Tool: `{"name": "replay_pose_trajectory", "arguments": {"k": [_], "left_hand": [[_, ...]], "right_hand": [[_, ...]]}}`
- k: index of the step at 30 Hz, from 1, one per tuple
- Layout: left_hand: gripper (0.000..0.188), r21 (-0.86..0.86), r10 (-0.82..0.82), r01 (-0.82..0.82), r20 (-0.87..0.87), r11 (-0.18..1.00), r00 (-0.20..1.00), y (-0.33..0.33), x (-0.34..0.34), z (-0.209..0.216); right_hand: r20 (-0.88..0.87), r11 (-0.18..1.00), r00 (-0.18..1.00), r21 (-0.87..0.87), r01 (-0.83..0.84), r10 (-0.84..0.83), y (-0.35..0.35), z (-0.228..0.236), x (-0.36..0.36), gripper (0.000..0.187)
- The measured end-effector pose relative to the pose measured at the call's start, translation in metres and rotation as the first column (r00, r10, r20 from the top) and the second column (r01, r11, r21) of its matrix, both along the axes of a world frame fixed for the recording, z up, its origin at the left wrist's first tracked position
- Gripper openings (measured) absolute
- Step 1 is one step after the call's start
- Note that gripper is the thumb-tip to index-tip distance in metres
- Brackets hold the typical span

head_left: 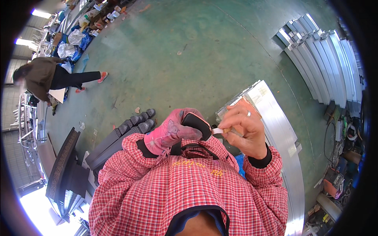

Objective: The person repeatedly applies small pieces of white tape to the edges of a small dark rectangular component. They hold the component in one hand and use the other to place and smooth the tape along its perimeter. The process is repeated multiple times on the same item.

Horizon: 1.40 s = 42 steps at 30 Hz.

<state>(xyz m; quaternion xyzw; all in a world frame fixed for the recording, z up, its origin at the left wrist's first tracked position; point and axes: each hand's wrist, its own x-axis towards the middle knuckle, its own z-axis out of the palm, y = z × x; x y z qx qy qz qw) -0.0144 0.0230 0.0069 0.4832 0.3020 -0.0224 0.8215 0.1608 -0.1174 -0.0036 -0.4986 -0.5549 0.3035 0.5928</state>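
Note:
My left hand (169, 131), in a pink patterned glove, is closed around a flat black object (197, 125) with rounded corners and a thin pinkish edge. Its size resembles a phone, but its kind is not certain. My bare right hand (246, 129), with a ring on one finger, pinches a small white and tan piece (217, 130) between thumb and fingertips. The white end of that piece meets the black object's right side; whether it goes in or only touches cannot be made out. Both hands are in front of my chest, over my red checked sleeves and smock.
A stack of long silver metal profiles (275, 114) lies close at my right, more profiles (323, 59) farther right. Dark ornate metal pieces (130, 128) lie at left. Another person (47, 76) walks at far left near piled bags (75, 39). Tools and clutter (334, 181) line the right.

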Motion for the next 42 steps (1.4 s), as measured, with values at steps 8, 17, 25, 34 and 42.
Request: {"name": "replay_pose_trajectory", "arguments": {"k": [8, 17, 25, 34, 42], "left_hand": [[0.03, -0.061, -0.036, 0.04, 0.061, 0.997, 0.997, 0.004, -0.004, -0.005], [0.04, 0.018, -0.039, 0.039, 0.019, 0.999, 0.999, 0.0, -0.003, -0.004], [0.028, -0.027, -0.051, 0.051, 0.007, 0.998, 0.999, 0.0, -0.005, -0.002], [0.037, 0.003, -0.043, 0.043, -0.006, 0.999, 0.999, -0.001, -0.003, -0.003], [0.034, -0.098, 0.133, -0.131, 0.017, 0.987, 0.991, -0.004, 0.009, -0.011]], "right_hand": [[-0.009, 1.0, 1.0, -0.021, 0.015, -0.015, -0.002, -0.003, 0.0, 0.027], [-0.026, 1.0, 1.0, -0.016, 0.0, 0.0, 0.0, -0.003, -0.001, 0.027], [-0.01, 1.0, 1.0, 0.01, 0.003, -0.003, 0.001, -0.003, 0.0, 0.027], [-0.107, 0.999, 0.993, 0.001, 0.054, -0.054, 0.002, -0.003, 0.0, 0.023], [-0.137, 0.981, 0.973, -0.068, 0.18, -0.188, -0.001, -0.009, -0.003, 0.022]]}}
